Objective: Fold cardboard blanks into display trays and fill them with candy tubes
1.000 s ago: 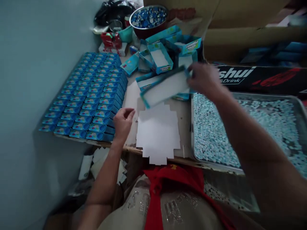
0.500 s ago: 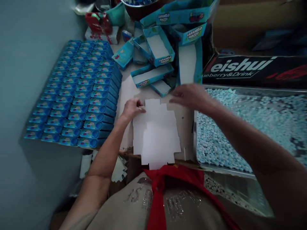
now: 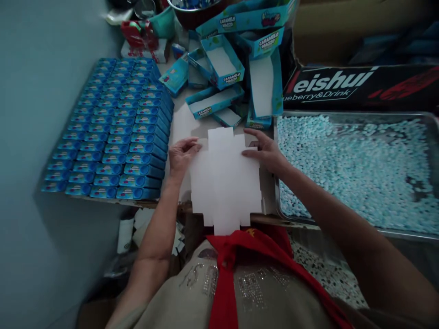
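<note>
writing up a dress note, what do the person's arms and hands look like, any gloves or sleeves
Both the left hand and right hand are ungloved, with no watch or bracelet visible, and the forearms are bare of sleeves. The person wears a beige top with sparkly lettering and red cloth over it.

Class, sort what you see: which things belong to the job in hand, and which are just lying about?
Belongs to the job:
white card, left hand and right hand at its far side
open blue boxes, probably: white inside, like the card

Seemingly just lying about:
teal bowl
black-fronted carton
white cylinder, low at left
</note>
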Motion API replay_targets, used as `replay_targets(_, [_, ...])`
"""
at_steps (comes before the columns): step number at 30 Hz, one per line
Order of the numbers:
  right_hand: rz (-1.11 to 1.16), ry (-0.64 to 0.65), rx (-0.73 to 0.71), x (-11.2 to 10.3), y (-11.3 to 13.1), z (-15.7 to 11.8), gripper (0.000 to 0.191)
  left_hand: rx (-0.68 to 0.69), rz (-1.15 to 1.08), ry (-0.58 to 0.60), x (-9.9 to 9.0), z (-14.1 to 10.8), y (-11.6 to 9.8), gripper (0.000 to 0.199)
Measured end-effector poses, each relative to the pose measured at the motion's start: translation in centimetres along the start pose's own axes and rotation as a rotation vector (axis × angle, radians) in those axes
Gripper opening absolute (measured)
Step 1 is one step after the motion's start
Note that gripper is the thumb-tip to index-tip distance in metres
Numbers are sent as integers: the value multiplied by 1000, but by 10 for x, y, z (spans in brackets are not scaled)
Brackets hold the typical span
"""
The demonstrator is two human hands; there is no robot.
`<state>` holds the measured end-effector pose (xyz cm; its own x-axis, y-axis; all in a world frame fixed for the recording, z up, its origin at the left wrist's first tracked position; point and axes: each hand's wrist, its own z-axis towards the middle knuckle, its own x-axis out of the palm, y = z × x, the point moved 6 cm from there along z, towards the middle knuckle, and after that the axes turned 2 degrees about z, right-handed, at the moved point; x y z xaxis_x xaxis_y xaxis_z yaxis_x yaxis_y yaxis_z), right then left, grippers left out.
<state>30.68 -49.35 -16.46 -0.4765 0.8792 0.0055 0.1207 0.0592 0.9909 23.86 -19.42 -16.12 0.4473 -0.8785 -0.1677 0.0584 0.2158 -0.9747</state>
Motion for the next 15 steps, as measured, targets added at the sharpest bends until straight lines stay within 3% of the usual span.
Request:
replay_targets(4, [-341,-6,-154,-3,14,-1,75,195,244,28,3,-13,-16,33])
replay_targets(7, [-568,-42,-180,-1,29,-6,73,243,388,33,0,-24,-23,37])
replay_targets(10, [-700,-60,-188,9,43,-13,70,255,504,-27,-3,-36,-31,28])
replay_targets(13, [-759,-77,-205,19,45,-17,43,242,552,-85,-3,-44,-34,17])
replay_targets(15, [-792,-79,-160,21,35,-16,19,213,556,-39,2,-46,-30,13])
